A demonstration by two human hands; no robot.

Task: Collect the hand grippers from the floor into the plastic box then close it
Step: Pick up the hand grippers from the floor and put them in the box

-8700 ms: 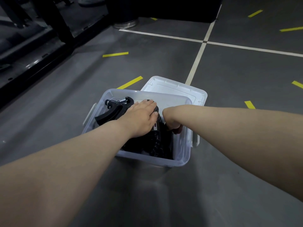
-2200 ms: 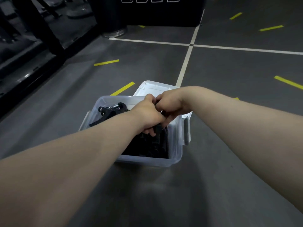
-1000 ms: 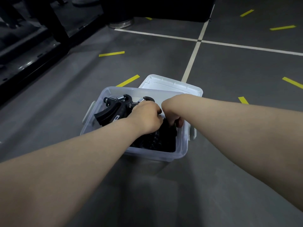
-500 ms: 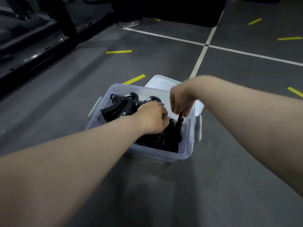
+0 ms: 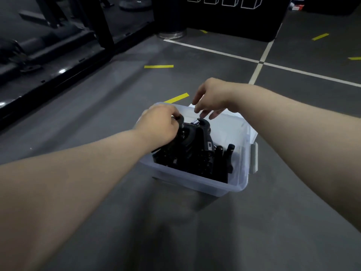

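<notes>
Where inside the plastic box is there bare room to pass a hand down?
Bare room is in the far right corner of the plastic box, between the hand grippers and the right wall. The left and middle are crowded, where the left hand grips one.

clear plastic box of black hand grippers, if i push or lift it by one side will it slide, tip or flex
Likely heavy for its size: the clear plastic box is packed with black hand grippers, metal springs showing. Its thin walls may flex when lifted. Low and wide on the smooth grey floor, it should slide, not tip.
</notes>
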